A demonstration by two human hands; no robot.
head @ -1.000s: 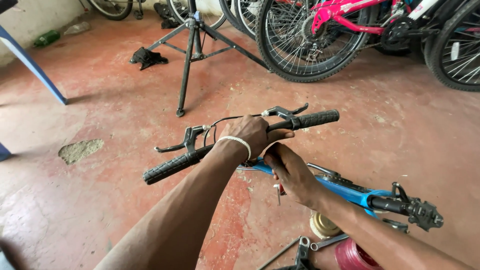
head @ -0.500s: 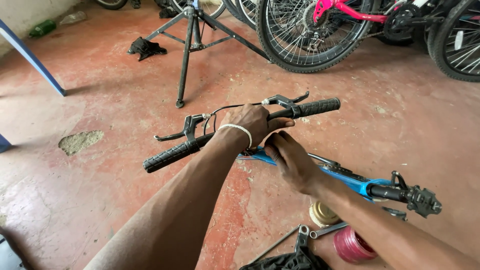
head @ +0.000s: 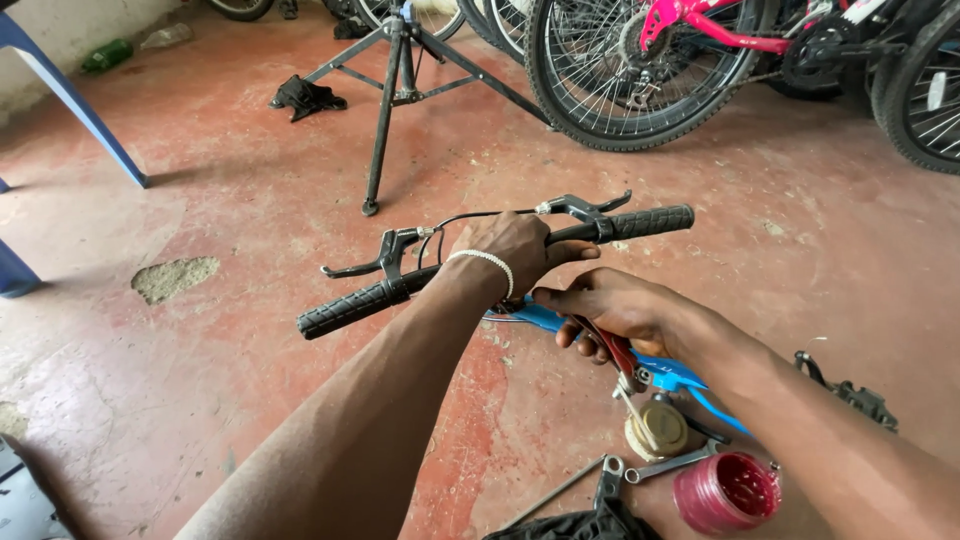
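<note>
My left hand [head: 515,250] grips the middle of a black bicycle handlebar [head: 350,308] with rubber grips and two brake levers [head: 372,255]. A white bead bracelet sits on that wrist. Just below the bar, my right hand [head: 610,305] is closed around a red-handled tool [head: 615,352], over the blue bicycle frame [head: 670,372]. The tool's tip is hidden by my fingers.
On the red floor below my right arm lie a red tub [head: 725,490], a round cream tin [head: 655,428] and spanners [head: 665,463]. A black repair stand [head: 385,110] stands ahead. Parked bicycles [head: 640,70] line the back. A blue chair leg [head: 75,105] is at left.
My view has tilted down slightly, bringing the tub, tin and spanners more into sight. My right hand has slid lower along the blue frame with the red-handled tool. My left hand keeps its grip.
</note>
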